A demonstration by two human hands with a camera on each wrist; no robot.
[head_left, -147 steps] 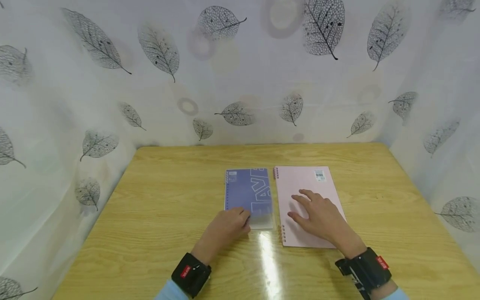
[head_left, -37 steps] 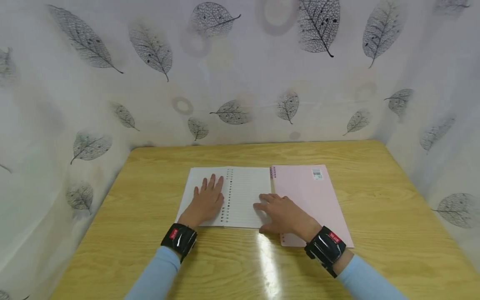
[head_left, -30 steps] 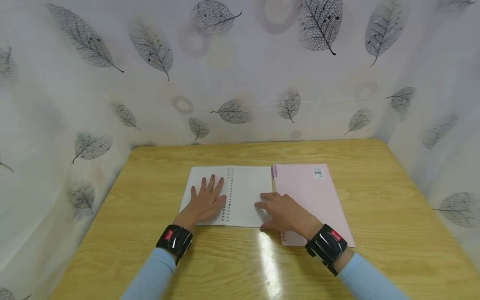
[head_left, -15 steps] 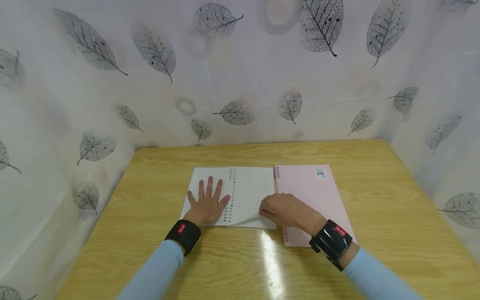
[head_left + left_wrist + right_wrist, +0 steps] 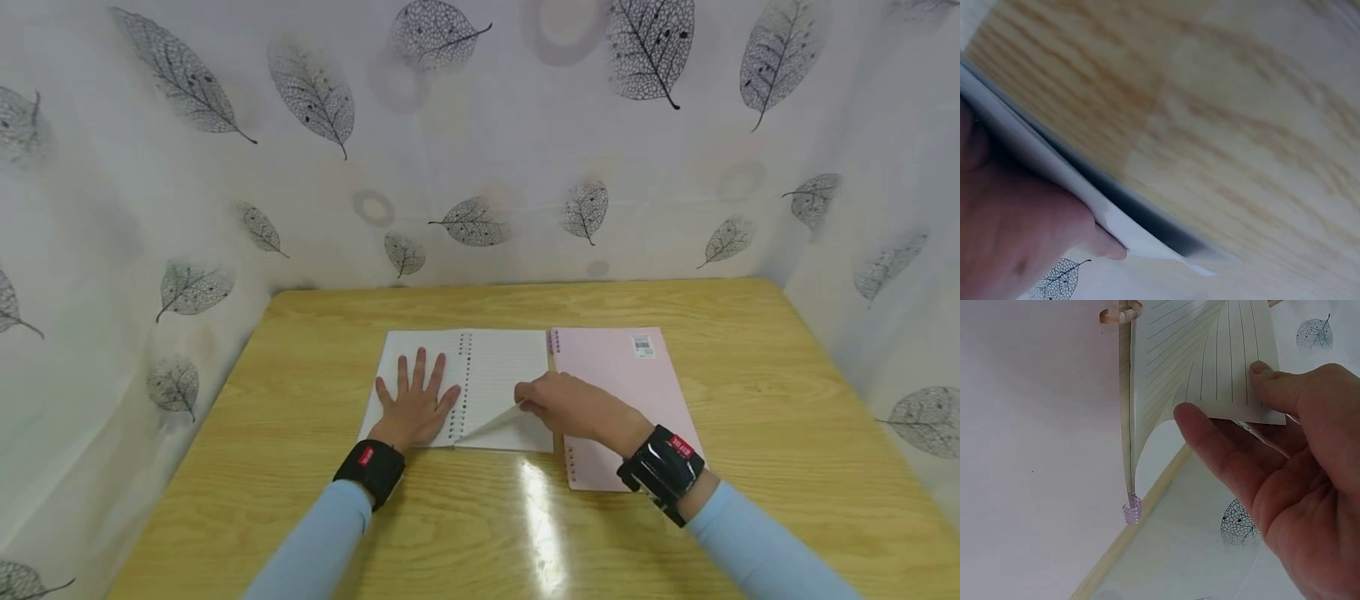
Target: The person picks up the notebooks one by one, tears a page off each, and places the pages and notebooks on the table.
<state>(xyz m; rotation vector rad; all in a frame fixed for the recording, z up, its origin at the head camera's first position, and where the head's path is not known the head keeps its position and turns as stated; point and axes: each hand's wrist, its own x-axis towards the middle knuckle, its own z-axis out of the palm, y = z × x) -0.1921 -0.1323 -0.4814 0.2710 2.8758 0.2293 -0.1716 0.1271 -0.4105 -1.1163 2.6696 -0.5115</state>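
Notebook of white paper lies spread flat on the wood-grained table in the head view, just left of a pink notebook. It should be light, its single leaves limp and easily creased; the row of punched holes along the binding is probably the weak place, where a hard pull might tear. The near outer corner of the right-hand leaf, well away from those holes, seems a sound place to take hold, and there the right hand pinches it, thumb and fingers closed together, the leaf held up in a slanting fold. The left hand holds nothing: its fingers are spread over the opposite page, which ought to stop the notebook sliding on the glossy tabletop. Fine lines rule the right-hand page. In the left wrist view the hand's side lies against pale sheets above a greyish under-layer; most of its fingers are hidden, so their spread cannot be told there. In the right wrist view the leaf bows softly, its dark lines fanning out, with thumb and fingers at its edge; which finger takes which face is hard to tell.
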